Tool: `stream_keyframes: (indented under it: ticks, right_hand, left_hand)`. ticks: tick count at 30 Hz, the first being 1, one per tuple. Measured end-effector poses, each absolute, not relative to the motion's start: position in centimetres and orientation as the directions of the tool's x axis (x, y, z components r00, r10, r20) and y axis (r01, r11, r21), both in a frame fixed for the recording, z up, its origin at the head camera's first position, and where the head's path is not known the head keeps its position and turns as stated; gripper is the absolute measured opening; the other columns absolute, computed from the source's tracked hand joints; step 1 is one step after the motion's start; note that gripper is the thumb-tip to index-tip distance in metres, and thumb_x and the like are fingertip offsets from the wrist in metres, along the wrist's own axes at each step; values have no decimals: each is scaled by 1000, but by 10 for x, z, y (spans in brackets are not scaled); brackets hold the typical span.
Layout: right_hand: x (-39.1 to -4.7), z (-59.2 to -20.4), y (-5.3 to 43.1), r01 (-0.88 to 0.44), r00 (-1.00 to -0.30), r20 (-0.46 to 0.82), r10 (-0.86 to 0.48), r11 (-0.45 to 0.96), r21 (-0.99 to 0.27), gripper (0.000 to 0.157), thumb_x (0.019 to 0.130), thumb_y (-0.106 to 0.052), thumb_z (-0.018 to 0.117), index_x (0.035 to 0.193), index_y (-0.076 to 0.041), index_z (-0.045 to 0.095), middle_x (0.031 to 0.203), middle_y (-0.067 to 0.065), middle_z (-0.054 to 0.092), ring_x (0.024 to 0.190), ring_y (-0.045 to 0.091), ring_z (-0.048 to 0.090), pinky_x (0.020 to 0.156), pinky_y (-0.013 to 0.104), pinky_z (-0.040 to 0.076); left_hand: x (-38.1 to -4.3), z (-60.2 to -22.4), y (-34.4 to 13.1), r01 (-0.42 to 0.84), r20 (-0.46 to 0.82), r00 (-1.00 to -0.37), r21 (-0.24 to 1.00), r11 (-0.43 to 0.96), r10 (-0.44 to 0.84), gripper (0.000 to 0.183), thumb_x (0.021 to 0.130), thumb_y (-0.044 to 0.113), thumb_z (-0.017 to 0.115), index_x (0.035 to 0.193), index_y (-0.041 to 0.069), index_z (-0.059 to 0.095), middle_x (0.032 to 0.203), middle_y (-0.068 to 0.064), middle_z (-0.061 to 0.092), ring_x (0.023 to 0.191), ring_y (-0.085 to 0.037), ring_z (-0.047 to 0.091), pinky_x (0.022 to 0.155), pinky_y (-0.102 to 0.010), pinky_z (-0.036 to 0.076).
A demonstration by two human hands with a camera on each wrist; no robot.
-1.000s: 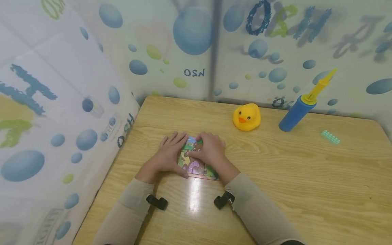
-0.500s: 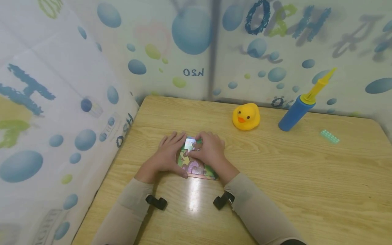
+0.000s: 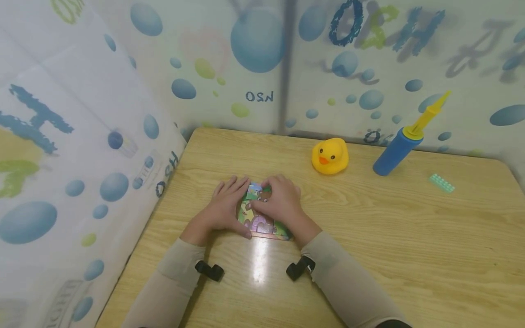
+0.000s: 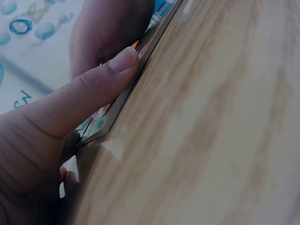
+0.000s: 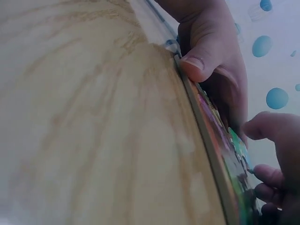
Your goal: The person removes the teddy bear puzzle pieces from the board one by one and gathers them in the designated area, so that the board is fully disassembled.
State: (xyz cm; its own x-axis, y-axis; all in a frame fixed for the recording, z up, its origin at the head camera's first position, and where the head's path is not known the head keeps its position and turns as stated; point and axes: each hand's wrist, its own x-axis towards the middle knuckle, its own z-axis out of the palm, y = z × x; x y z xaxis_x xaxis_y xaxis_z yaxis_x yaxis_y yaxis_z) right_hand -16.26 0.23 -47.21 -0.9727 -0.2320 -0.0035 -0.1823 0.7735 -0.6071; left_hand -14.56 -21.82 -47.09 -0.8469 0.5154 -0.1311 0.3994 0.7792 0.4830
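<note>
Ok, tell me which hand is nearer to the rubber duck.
The right hand: it is over the jigsaw puzzle, left of the rubber duck and closer to the person. The left hand is farther left, at the puzzle's left edge.

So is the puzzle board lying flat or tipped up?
Flat: in both wrist views, the puzzle board lies with its near edge along the tabletop.

A yellow duck (image 3: 330,157) sits on the counter (image 3: 381,237) near the spotted wall (image 3: 229,123); right of it are a blue pump (image 3: 397,152) and a green block (image 3: 442,182).
</note>
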Motion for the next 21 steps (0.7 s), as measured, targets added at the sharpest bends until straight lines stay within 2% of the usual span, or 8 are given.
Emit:
stream_keyframes:
  ticks: [6, 11, 16, 21]
  right_hand:
    - [-164, -471, 5, -202, -969, 28, -244, 727, -657, 39, 82, -35, 76, 117, -17, 75, 117, -2, 68, 110, 23, 60, 98, 51, 41]
    - [-166, -472, 6, -237, -956, 40, -289, 688, -686, 38, 87, -23, 76, 124, -15, 76, 123, 0, 74, 112, 22, 63, 100, 49, 40]
    - [-166, -474, 6, -302, -935, 42, -352, 730, -613, 52, 89, -32, 79, 139, -18, 73, 128, 3, 69, 111, 23, 60, 93, 47, 40]
    - [-166, -474, 6, -315, -929, 25, -370, 751, -581, 56, 88, -42, 84, 139, -22, 73, 126, 2, 64, 112, 23, 58, 91, 46, 39]
  left_hand:
    - [-146, -471, -219, 394, -134, -849, 483, 782, 511, 159, 52, 77, 95, 171, 7, 16, 179, -5, 10, 163, -39, -1, 127, -62, -6]
    - [-146, -470, -219, 392, -132, -850, 492, 778, 511, 159, 51, 75, 96, 171, 7, 17, 179, -5, 11, 163, -39, 0, 127, -61, -7]
    - [-146, -470, -218, 400, -126, -848, 486, 777, 515, 159, 52, 75, 96, 171, 6, 17, 179, -6, 12, 163, -40, 1, 127, -63, -5]
    - [-146, -469, -217, 398, -132, -848, 480, 782, 513, 158, 52, 75, 96, 171, 6, 17, 179, -6, 12, 163, -40, 1, 127, -62, -5]
